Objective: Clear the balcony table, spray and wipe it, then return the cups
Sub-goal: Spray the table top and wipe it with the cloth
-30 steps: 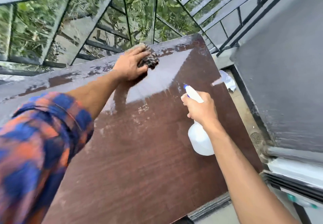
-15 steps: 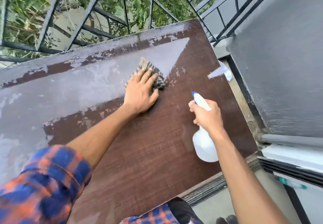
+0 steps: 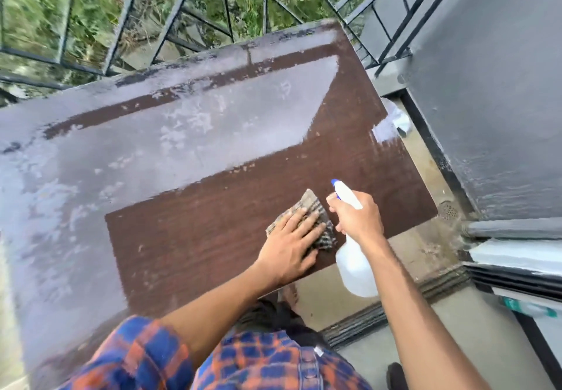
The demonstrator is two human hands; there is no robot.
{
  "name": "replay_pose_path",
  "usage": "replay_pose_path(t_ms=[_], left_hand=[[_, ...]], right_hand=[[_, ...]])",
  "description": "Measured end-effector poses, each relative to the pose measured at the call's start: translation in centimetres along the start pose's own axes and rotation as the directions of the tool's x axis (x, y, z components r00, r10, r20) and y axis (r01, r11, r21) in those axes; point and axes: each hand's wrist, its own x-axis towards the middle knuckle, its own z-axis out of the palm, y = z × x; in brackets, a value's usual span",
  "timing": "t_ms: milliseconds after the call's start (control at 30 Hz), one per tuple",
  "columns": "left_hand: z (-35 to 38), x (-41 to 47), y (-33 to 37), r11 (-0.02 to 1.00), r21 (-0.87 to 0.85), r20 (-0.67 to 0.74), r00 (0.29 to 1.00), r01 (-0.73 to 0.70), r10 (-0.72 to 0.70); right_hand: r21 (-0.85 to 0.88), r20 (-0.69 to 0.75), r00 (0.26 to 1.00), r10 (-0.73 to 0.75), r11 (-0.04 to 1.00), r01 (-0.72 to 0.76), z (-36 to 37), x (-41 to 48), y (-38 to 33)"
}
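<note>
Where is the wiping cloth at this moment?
In the head view, the cloth lies on the table near its near right edge, under the flat left hand, just left of the right hand gripping the spray bottle.

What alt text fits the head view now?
The left hand presses a checked cloth flat on the brown table near its front edge, while the right hand holds a white spray bottle beside it. A pale film covers the table's far and left parts.

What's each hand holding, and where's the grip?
Right hand: white plastic spray bottle, grip around its neck. Left hand: holds nothing, pressing flat on checked cloth.
</note>
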Motion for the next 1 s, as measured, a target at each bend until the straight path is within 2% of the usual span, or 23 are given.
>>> replay_pose_path(t_ms=[200,433,533,700,833,1000], left_hand=[[-0.8,-0.5,-0.2,0.998,-0.028,0.102,0.993,-0.051,0.054],[-1.8,0.4,-5.0,0.950,-0.086,0.147,0.939,-0.301,0.311],[-3.8,1.3,-9.0,0.939,-0.117,0.122,0.934,-0.323,0.336],[-8.2,4.3,-19.3,0.963,-0.148,0.035,0.972,-0.224,0.232],[-12.9,8.6,-27.0,0.987,-0.159,0.012,0.999,-0.037,0.039],[-17.3,12.5,-34.5,0.972,-0.171,-0.031,0.985,0.163,-0.171]], right_hand=[[0.034,0.042,0.999,-0.017,0.999,0.016,1.2,-2.7,2.7],[-0.041,0.058,0.998,0.010,0.999,-0.008,3.1,-2.5,-0.2],[-0.069,0.055,0.998,-0.011,0.998,0.015,4.5,-1.3,-3.2],[-0.066,0.057,0.998,-0.026,0.997,0.030,7.5,1.2,-9.6],[-0.053,0.081,0.995,-0.063,0.996,0.068,9.8,3.1,-14.8],[-0.018,0.064,0.993,-0.100,0.995,0.101,11.3,4.2,-19.5]])
